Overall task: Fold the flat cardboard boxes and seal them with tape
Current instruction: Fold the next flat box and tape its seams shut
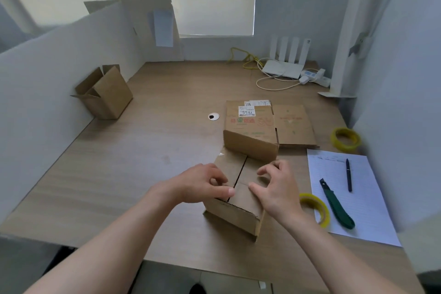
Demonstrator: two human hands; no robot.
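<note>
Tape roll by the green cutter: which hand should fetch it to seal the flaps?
Right, probably. The right hand rests on the box on the side nearest the tape roll; the left hand would have to cross over the box.

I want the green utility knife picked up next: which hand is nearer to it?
Right. The right hand rests on the box just left of the green utility knife; the left hand is farther across the box.
</note>
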